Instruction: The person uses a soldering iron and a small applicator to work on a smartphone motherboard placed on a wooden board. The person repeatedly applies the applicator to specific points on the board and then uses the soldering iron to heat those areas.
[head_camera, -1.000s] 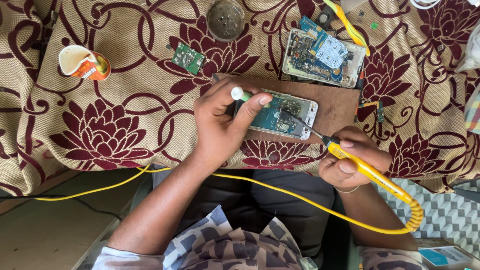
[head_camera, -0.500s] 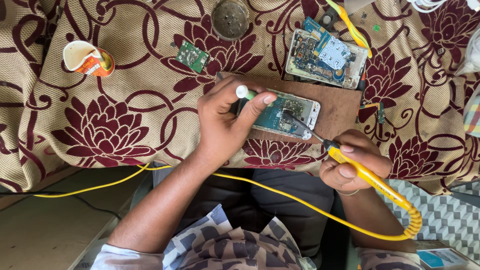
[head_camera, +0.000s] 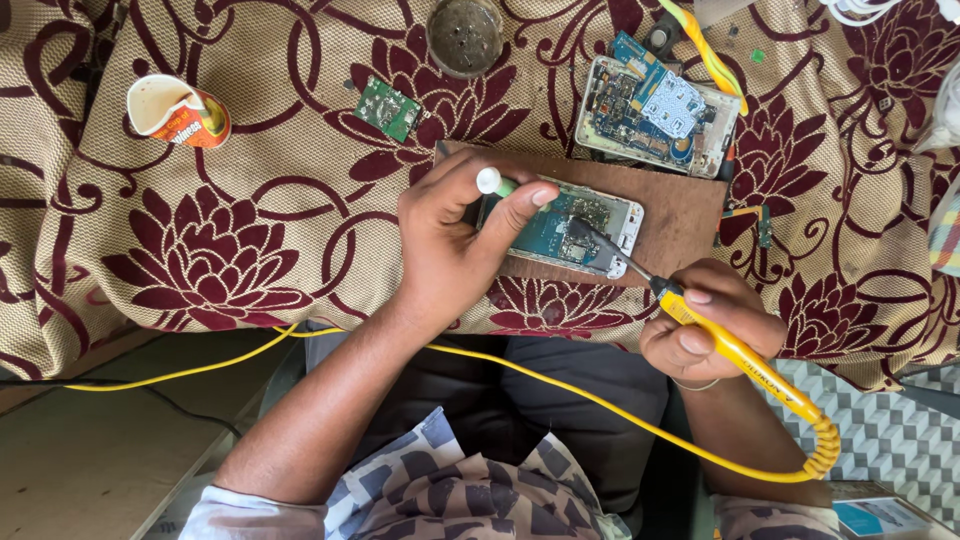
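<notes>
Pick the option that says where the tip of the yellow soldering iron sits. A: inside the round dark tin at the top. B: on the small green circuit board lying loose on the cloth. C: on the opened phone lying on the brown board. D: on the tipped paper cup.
C: the right hand holds the yellow soldering iron with its tip on the opened phone on the brown board, while the left hand steadies that phone.

- My soldering iron (head_camera: 735, 350) has a glossy yellow plastic handle and a dark metal tip.
- The opened phone (head_camera: 570, 225) shows a shiny blue circuit board in a pale plastic frame.
- It lies on a matt brown wooden board (head_camera: 680, 215).
- The cloth (head_camera: 250, 230) underneath is coarse woven fabric.
</notes>
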